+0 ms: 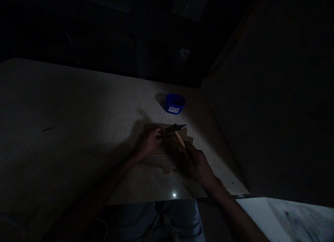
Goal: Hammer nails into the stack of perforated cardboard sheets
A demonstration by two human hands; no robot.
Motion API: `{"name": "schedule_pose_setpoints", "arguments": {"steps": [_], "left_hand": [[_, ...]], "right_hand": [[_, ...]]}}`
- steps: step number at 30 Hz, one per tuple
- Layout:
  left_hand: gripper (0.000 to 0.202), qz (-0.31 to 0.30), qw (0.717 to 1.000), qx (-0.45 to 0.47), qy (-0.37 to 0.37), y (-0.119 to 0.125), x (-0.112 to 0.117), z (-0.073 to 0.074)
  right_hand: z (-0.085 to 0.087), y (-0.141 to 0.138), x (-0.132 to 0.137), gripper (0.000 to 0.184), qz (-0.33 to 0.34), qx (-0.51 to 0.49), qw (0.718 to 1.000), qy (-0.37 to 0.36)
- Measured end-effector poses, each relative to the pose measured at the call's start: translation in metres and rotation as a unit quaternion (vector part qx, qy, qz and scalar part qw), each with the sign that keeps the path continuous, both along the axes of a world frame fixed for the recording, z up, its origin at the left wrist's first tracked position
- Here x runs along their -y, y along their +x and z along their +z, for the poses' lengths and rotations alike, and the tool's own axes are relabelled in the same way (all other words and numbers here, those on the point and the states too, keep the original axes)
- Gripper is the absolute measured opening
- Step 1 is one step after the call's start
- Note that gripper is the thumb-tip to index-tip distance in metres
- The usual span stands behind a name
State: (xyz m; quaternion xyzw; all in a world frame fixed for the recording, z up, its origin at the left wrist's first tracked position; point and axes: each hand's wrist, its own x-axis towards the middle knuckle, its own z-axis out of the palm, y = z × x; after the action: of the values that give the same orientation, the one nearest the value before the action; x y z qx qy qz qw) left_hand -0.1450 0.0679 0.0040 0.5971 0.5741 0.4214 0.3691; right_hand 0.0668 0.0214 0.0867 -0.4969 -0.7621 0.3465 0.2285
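My right hand (197, 162) is wrapped around the wooden handle of a hammer (180, 139). The hammer's dark metal head is raised just to the right of my left fingertips. My left hand (151, 141) is closed in a pinch on a thin dark metal rod (169, 134), which partly merges with the shadow under the hammer head. Beneath both hands lies a brown wooden piece (156, 152) with a patterned, carved-looking surface and a stepped right end. My hands and their shadows hide much of it.
A blue plastic tub (174, 104) with a white label stands beyond the hands on the pale tabletop (104, 106). At the left lies a thin dark nail-like piece (48, 129). A dark upright panel (266, 106) borders the right side. The light is very dim.
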Motion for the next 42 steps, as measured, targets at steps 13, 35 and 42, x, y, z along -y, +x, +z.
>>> {"name": "schedule_pose_setpoints", "arguments": {"steps": [13,35,42], "left_hand": [[0.022,-0.026,1.0,0.008,0.014,0.001,-0.001,-0.005],[0.02,-0.028,0.994,-0.091,0.057,-0.001,-0.007,-0.016],[0.038,-0.042,0.981,-0.13,0.141,-0.013,0.011,0.008]], "right_hand": [[-0.008,0.005,0.008,0.035,-0.033,-0.061,0.996,-0.047],[-0.061,0.021,0.062,0.043,-0.281,-0.242,0.922,-0.114],[-0.063,0.028,0.073,0.047,-0.292,-0.251,0.913,-0.133]]}}
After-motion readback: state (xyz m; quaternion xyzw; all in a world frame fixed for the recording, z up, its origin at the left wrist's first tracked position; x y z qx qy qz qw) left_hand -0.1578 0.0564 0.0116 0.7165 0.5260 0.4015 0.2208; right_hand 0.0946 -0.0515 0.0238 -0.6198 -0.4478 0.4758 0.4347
